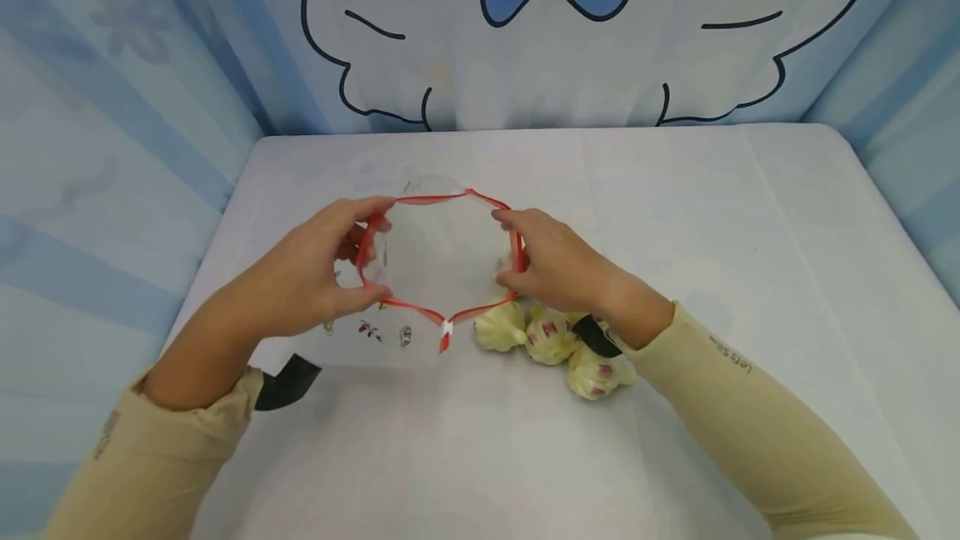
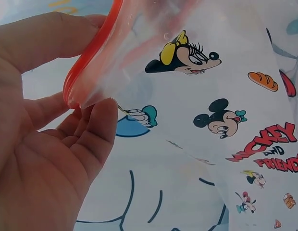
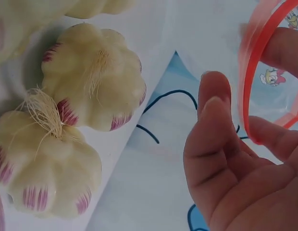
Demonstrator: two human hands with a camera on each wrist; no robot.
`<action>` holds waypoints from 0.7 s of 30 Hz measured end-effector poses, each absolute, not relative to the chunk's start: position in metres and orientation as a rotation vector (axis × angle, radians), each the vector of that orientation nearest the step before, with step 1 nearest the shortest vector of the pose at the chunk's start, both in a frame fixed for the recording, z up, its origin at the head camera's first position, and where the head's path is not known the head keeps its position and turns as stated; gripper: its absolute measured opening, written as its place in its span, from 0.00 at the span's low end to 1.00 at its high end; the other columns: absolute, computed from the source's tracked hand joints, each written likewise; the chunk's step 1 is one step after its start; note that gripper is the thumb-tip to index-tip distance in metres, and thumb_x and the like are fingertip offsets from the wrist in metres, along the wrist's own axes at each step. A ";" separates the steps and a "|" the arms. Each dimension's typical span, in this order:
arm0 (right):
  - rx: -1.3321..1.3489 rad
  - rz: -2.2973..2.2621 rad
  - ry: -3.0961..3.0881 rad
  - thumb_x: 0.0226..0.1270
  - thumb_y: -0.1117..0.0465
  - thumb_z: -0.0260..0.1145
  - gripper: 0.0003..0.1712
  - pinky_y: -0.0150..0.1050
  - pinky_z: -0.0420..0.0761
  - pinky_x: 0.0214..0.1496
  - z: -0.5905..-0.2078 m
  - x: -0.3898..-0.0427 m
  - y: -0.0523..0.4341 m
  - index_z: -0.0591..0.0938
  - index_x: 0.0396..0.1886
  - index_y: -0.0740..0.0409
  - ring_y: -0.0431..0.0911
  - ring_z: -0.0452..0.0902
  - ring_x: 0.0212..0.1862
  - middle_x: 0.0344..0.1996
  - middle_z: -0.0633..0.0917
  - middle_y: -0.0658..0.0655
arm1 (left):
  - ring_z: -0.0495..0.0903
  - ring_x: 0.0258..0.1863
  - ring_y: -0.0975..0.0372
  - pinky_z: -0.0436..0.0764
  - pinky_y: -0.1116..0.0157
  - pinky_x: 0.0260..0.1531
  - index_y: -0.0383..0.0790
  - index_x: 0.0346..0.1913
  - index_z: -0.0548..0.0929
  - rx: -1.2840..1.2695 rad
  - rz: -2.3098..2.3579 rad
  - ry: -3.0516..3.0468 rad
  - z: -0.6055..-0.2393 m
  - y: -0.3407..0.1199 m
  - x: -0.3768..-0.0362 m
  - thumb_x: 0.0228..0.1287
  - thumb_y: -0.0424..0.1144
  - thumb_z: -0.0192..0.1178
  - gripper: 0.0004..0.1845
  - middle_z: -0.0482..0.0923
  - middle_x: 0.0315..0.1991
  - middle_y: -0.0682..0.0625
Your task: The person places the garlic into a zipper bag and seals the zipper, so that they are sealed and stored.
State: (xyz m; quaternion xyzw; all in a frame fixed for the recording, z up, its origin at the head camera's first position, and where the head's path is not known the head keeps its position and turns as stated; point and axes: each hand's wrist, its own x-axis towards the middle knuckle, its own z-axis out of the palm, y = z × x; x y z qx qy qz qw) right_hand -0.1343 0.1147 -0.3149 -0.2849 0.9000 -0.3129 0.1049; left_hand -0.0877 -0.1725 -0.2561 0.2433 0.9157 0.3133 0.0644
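Both hands hold the mouth of a clear zip bag (image 2: 173, 101) with cartoon prints, its red rim (image 1: 431, 200) spread wide into a many-sided ring. My left hand (image 1: 311, 269) grips the left side of the rim between thumb and curled fingers. On the opposite side, my right hand (image 1: 558, 261) holds the rim, with fingers on both sides of the red strip (image 3: 252, 72). A white slider (image 1: 447, 327) sits at the near corner of the rim. Several garlic bulbs (image 1: 551, 336) lie on the table below the right hand, untouched.
The table (image 1: 735, 407) has a white cover. A blue and white curtain (image 1: 555, 65) with a bow print stands behind its far edge, and more curtain (image 1: 90, 190) hangs along the left side. Dark straps (image 1: 288, 382) hang at both wrists.
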 end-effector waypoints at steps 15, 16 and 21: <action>-0.905 -1.098 2.703 0.66 0.59 0.70 0.29 0.44 0.81 0.46 -0.309 -0.121 0.125 0.77 0.66 0.60 0.50 0.77 0.52 0.68 0.68 0.61 | 0.74 0.47 0.56 0.80 0.54 0.52 0.31 0.73 0.61 0.799 0.936 2.783 -0.263 -0.175 -0.092 0.54 0.30 0.75 0.46 0.70 0.53 0.44; -0.917 -1.101 2.700 0.66 0.59 0.70 0.30 0.44 0.81 0.45 -0.309 -0.120 0.125 0.77 0.66 0.60 0.50 0.78 0.52 0.67 0.68 0.62 | 0.74 0.47 0.56 0.80 0.54 0.52 0.31 0.73 0.61 0.802 0.936 2.786 -0.263 -0.175 -0.092 0.54 0.30 0.75 0.46 0.70 0.54 0.44; -0.967 -1.060 2.654 0.67 0.56 0.70 0.32 0.45 0.80 0.47 -0.312 -0.119 0.120 0.75 0.68 0.60 0.49 0.81 0.48 0.64 0.73 0.61 | 0.72 0.45 0.59 0.80 0.57 0.50 0.31 0.72 0.62 0.832 0.960 2.786 -0.266 -0.174 -0.094 0.54 0.28 0.75 0.45 0.70 0.52 0.45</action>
